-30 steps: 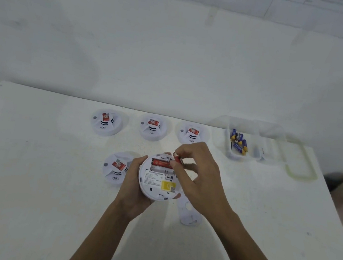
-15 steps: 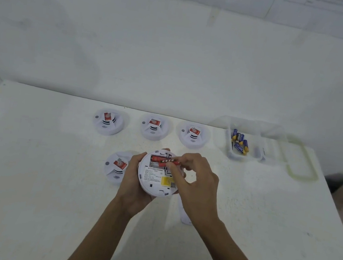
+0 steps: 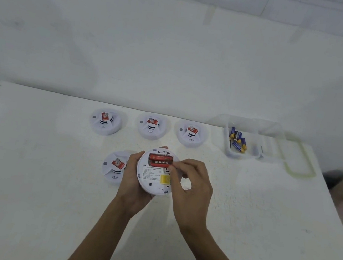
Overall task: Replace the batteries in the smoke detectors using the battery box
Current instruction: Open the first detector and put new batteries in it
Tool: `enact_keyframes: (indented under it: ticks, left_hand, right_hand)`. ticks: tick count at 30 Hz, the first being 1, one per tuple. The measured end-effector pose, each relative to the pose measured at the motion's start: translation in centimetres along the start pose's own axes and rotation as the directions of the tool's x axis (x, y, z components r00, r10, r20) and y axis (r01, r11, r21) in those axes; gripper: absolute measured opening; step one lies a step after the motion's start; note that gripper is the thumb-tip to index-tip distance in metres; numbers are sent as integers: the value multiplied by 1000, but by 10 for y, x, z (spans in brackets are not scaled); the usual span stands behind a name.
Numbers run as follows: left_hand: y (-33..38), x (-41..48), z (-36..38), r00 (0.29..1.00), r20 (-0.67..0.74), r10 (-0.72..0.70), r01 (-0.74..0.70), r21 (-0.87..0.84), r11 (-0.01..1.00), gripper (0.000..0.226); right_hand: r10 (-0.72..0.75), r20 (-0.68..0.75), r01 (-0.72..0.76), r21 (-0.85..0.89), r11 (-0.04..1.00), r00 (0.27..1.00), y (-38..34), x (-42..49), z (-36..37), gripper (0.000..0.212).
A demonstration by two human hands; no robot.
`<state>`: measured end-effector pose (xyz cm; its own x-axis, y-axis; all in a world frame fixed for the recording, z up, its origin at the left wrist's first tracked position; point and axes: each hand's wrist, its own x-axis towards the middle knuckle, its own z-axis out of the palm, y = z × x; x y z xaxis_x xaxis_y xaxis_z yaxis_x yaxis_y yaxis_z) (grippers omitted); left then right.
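Left hand [image 3: 135, 181] clasps the upturned smoke detector [image 3: 155, 181] by its left rim, steadying the open compartment so that the right hand [image 3: 191, 185], just right of the detector, can pinch the nearer red battery [image 3: 158, 162] by its end; the battery box [image 3: 247, 156] stands well beyond the detector, to its right.
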<state>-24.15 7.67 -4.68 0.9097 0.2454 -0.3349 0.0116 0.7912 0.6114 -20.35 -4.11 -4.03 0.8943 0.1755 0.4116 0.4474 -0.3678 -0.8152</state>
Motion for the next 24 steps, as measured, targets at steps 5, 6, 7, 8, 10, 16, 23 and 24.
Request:
enact_keyframes:
  ticks: [5, 6, 7, 8, 10, 16, 23, 24]
  left_hand:
    - [2, 1, -3, 997, 35, 73, -75, 61, 995, 38]
    - [3, 1, -3, 995, 39, 91, -94, 90, 992, 39]
    - [3, 2, -4, 995, 25, 92, -94, 87, 992, 33]
    - [4, 3, -3, 997, 18, 75, -76, 67, 995, 32]
    - [3, 3, -6, 999, -8, 48, -48, 53, 997, 58]
    - [0, 5, -15, 987, 132, 91, -105, 107, 989, 55]
    - [2, 4, -9, 983, 176, -43, 61, -97, 993, 43]
    - [4, 5, -10, 975, 211, -68, 90, -97, 991, 49]
  right_hand:
    - [-62, 8, 62, -30, 998, 998, -2, 2, 3, 22]
    - [-97, 11, 97, -44, 994, 995, -1, 1, 3, 23]
    - [-138, 11, 139, -58, 989, 990, -1, 1, 3, 25]
    - [-183, 15, 183, -79, 980, 983, -1, 1, 2, 29]
    - [-275, 31, 276, -154, 949, 961, 0, 2, 3, 35]
    - [-374, 213, 419, -234, 877, 902, 9, 10, -3, 42]
    - [-196, 139, 205, -58, 977, 971, 23, 23, -25, 17]
    - [-129, 147, 146, -108, 983, 981, 28, 22, -28, 14]
